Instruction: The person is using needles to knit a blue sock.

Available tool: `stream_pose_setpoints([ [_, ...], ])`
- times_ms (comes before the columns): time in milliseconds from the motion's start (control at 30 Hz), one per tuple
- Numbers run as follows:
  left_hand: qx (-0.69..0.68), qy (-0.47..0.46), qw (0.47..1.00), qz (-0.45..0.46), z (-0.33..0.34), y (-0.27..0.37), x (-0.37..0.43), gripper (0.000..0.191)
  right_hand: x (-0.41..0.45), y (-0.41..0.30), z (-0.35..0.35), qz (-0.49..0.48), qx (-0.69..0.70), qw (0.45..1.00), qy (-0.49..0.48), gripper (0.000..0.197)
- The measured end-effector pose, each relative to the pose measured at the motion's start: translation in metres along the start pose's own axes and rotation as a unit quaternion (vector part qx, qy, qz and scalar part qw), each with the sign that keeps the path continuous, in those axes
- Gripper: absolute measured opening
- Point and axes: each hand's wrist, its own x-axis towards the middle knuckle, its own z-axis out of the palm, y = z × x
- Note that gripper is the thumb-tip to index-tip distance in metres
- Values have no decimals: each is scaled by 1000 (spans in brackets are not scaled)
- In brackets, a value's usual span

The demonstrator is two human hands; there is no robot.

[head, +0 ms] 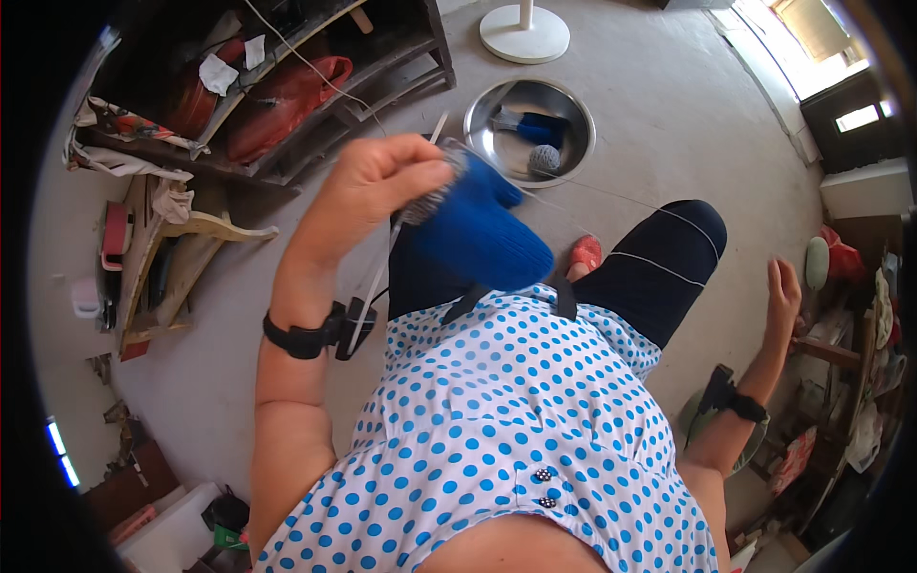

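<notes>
My left hand (387, 172) grips a knitted piece (480, 229) by its grey ribbed edge. Its blue body hangs over my lap, with a rounded end and a short side lobe, much like a mitten. A pale knitting needle (376, 276) slants down from the grey edge past my wrist, and another needle tip (440, 125) pokes out above my fingers. Out to the right, my right hand (784, 290) is raised beyond my knee, fingers close together; whether it pinches anything is unclear. Grey yarn (655, 265) loops over my right thigh.
A steel basin (587, 136) on the floor contains a grey yarn ball (544, 158) and a blue-and-grey knitted piece (534, 127). Behind it is a round white stand base (524, 36). A dark wooden shelf (423, 50) stands left, a cluttered rack (852, 387) right.
</notes>
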Motion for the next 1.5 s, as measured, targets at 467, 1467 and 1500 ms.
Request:
stream_pose_setpoints([
  [467,-82,-116,990,-22,57,-13,17,15,-12,-242,182,-52,544,758,-356,26],
  [1467,122,-84,988,47,54,-27,12,16,-41,-243,194,-73,506,785,-351,20],
  [1500,116,-76,989,55,55,-28,12,16,-41,-242,195,-91,493,788,-357,21],
])
